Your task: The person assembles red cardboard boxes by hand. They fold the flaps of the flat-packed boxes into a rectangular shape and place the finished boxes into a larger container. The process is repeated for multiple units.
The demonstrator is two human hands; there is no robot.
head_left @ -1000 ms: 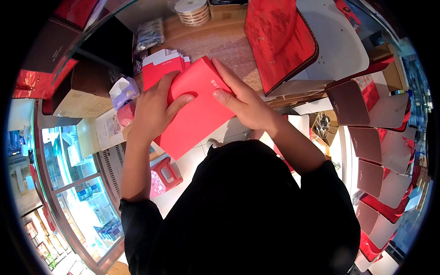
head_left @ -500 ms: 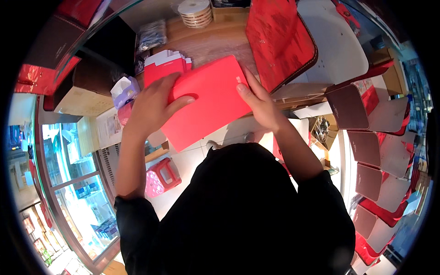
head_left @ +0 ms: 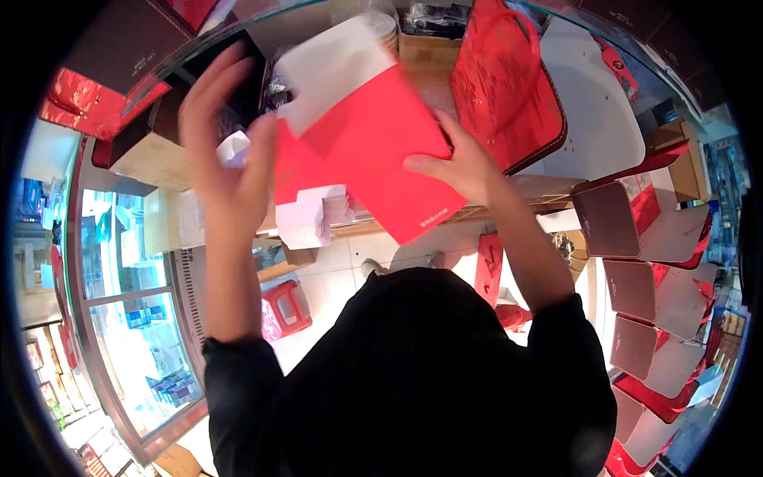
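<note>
My right hand (head_left: 467, 165) grips the right edge of a flat red cardboard piece (head_left: 381, 151), thumb on top and fingers at the edge. A white panel (head_left: 334, 71) extends from its far side. My left hand (head_left: 222, 143) is raised to the left of it, blurred, fingers spread and holding nothing. Between my left hand and the cardboard lies a stack of red pieces with white flaps (head_left: 306, 216), at the table's near edge; the cardboard covers part of it.
A red patterned bag (head_left: 505, 87) stands right of the cardboard, beside a white panel (head_left: 592, 103). Behind are spools (head_left: 387, 28) and an open box (head_left: 429, 48). Brown-and-red bags (head_left: 608, 219) line the right side. A red stool (head_left: 286, 308) stands on the floor; a glass showcase (head_left: 143, 334) is at left.
My left hand has let go of the red cardboard and lifted away to the left. The cardboard has turned, showing a white panel. The red stack appears nearer to me.
</note>
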